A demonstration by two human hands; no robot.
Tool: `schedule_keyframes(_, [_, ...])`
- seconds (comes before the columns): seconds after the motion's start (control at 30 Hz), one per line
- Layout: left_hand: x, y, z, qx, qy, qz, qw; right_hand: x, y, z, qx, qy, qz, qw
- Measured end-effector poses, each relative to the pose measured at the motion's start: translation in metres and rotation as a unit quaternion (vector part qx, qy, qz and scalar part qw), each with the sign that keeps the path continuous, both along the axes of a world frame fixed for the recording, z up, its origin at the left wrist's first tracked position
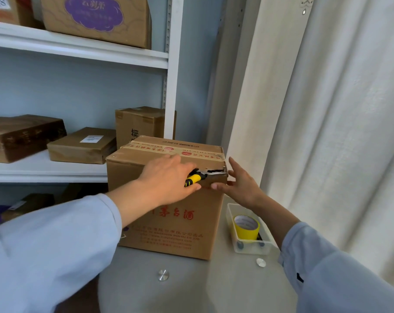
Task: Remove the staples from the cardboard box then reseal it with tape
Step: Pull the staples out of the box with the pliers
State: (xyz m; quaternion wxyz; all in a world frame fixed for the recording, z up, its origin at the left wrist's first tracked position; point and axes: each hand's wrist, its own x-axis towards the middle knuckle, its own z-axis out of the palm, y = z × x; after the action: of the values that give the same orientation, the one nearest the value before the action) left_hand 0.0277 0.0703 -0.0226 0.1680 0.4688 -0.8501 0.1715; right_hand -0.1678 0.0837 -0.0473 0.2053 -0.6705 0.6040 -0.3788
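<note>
Cardboard box [169, 222] stands upright on a grey table [191, 285], hard against a white shelf unit [78, 170], red print on its front face and printed tape [169, 150] across the closed top. Left hand [169, 177] reaches over the box's upper front, fingers curled round pliers [201, 177] with yellow-and-black handles; the metal nose points right, into a torn gap at the box's top right front corner. Staples themselves too small to make out. Right hand [239, 179] sits at that same corner — fingers fairly straight and spread, fingertips touching the box edge just below the tear, gripping nothing. Both arms in light blue sleeves [44, 256]. Just right of the box, a clear plastic tray [252, 249] holds a roll of yellow tape [247, 227] standing on edge, with a dark item beside it that I can't identify. Two round metal discs [163, 274] lie in the tabletop nearer the camera. Other brown boxes [83, 145] sit on the shelves behind — one above with a purple label. White curtain [327, 109] hangs at right.
</note>
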Motion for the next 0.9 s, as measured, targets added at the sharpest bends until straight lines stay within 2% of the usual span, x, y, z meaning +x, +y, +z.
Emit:
schedule_keyframes(0.2, [0.000,0.000,0.001,-0.029,-0.011,-0.015,0.999,-0.002,-0.006,-0.008,-0.005,0.019,-0.032,0.999])
schedule_keyframes(0.6, [-0.003,0.007,-0.021,0.008,0.085,-0.003,0.996,-0.001,-0.008,-0.013,-0.006,0.012,-0.044,0.999])
schedule_keyframes(0.9, [-0.002,0.006,-0.012,-0.024,0.024,0.006,0.999,0.000,-0.005,-0.011,-0.009,0.003,-0.038,0.999])
